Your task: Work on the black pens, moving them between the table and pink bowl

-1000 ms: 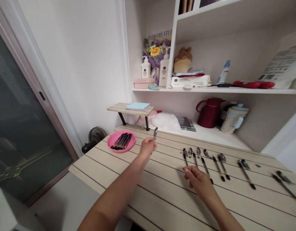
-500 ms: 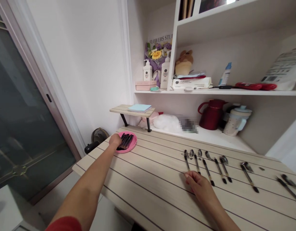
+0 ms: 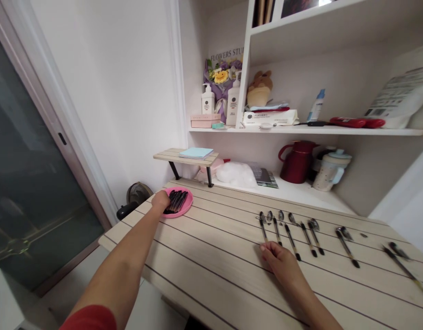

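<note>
My left hand reaches to the left side of a round pink plate on the desk. Its closed fingers are at a pile of slim black sticks lying there; what they grip is hidden. On the right half of the desk, my right hand is closed, thumb against forefinger. It lies at the lower end of the leftmost slim black-and-gold, brush-like stick; whether it holds that stick I cannot tell. Several similar sticks lie in a row to the right, with small dark, shiny round-headed pieces at their upper ends.
A small raised stand with a light blue pad is behind the plate. A red jug and a pale handled cup stand at the back under a white shelf holding bottles and packets.
The view has shifted slightly, so the scene sits a little further left. Both hands keep nearly the same places by the plate and the row of sticks.
</note>
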### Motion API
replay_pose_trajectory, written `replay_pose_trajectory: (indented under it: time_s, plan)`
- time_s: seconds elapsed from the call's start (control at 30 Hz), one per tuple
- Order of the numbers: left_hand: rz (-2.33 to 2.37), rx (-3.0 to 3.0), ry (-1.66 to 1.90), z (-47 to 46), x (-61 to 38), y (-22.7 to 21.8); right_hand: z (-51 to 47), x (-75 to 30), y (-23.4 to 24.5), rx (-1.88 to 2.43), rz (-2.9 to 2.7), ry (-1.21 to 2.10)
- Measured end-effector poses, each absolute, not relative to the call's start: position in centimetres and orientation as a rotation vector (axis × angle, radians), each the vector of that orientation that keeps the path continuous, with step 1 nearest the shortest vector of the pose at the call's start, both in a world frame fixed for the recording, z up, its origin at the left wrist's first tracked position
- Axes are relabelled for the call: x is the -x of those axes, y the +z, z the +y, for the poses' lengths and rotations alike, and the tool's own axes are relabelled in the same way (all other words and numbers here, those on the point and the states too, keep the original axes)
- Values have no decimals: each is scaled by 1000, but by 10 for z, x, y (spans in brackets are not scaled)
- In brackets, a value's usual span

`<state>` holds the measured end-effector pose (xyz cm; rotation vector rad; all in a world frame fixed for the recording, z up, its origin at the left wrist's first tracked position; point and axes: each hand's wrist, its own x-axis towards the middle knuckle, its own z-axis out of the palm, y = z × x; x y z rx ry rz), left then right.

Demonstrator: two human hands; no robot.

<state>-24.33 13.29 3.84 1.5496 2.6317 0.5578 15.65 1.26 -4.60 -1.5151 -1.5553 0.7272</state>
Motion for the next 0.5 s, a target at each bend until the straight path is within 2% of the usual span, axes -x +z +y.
replay_pose_trajectory:
  time_s: [0.2,0.3,0.4,0.5]
  plan:
    - [2485,-1874,823,119,191,50,26,-160,-29,1709,-1780,413]
    - [1977,-2131,1174,105,133,37,38,-157,-16,1924,-1909,238]
    - [1503,-1979,1309,88,70,10,49,-150,-14,2087,-1982,136]
    - [1273,-1618,1292,71,19,-20,56,-143,-18,2140,-2021,119]
